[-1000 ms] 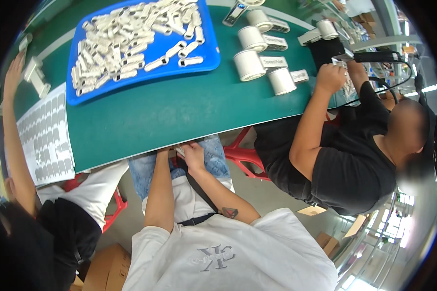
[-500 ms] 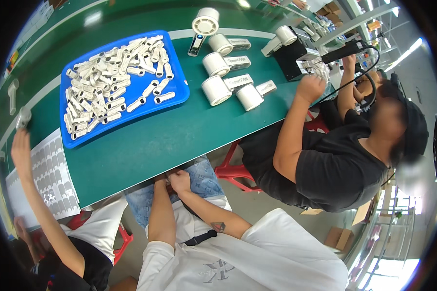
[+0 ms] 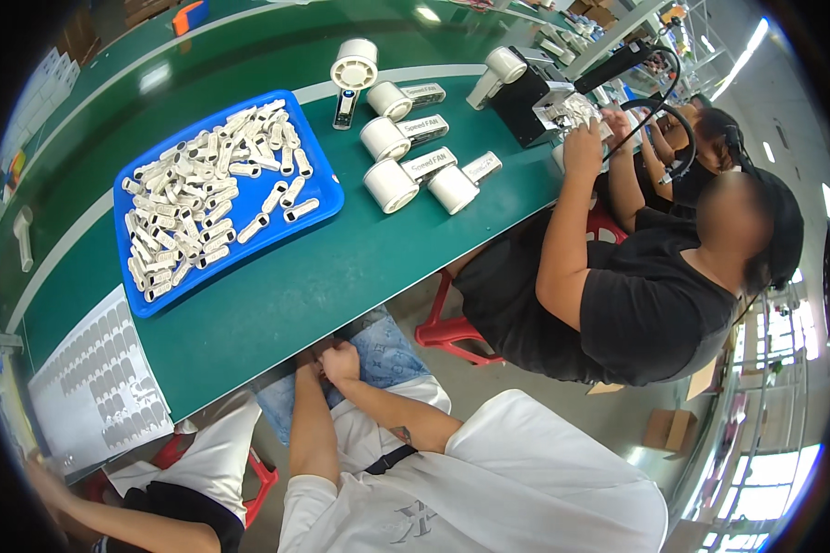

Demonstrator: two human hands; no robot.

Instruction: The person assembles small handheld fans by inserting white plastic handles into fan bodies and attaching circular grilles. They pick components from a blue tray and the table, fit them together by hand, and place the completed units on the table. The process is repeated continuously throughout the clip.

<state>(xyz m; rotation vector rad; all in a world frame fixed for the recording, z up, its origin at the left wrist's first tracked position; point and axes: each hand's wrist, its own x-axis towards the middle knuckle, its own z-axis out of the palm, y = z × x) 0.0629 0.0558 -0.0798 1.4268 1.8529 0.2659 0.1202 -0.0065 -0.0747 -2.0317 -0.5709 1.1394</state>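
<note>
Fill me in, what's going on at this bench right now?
The person's left hand and right hand rest together at the near edge of the green table, over a blue patterned cloth; whether they grip anything is unclear. A blue tray of small white parts sits ahead, with white handheld fans beside it. To the right, a co-worker in black works at a black fixture.

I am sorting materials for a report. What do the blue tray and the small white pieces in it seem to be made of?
The blue tray looks like moulded plastic: even colour, rounded raised rim, slight sheen. The small white pieces also look like plastic, matte and uniform white, with moulded slots; they are too small to be sure.
</note>
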